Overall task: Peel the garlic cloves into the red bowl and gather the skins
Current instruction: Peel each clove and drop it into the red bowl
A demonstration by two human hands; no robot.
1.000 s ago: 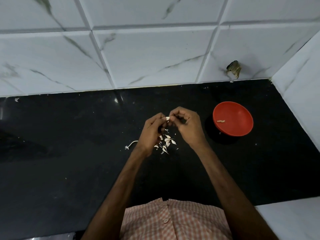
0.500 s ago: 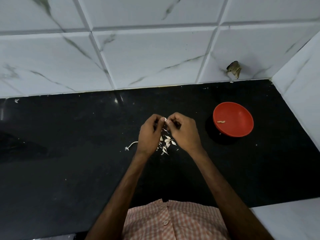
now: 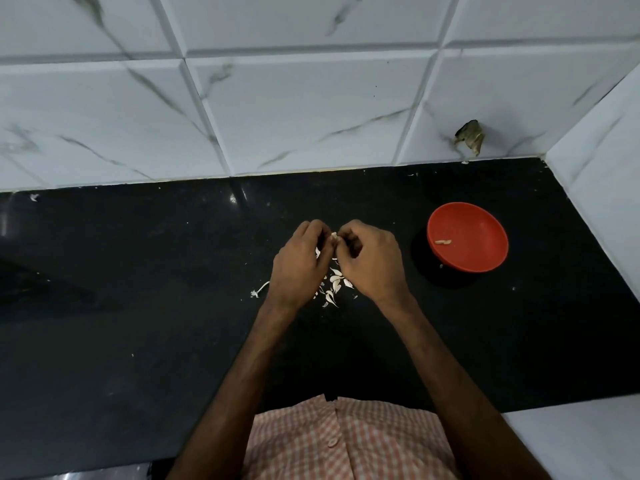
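clove [image 3: 334,238] pinched between left grip [image 3: 299,268] and right grip [image 3: 372,261], just above skins pile [image 3: 336,285] on worktop [image 3: 138,306]. red bowl [image 3: 485,247] sits off right, well apart; right grip nearer, so drop's its job imo

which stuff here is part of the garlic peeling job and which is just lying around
Part of the job: garlic clove pinched between left hand and right hand; red bowl holding one peeled clove; pile of garlic bits, cloves or skins unclear, on the counter.
Just lying about: brown scrap on the wall tile; white speck at the counter's far left.
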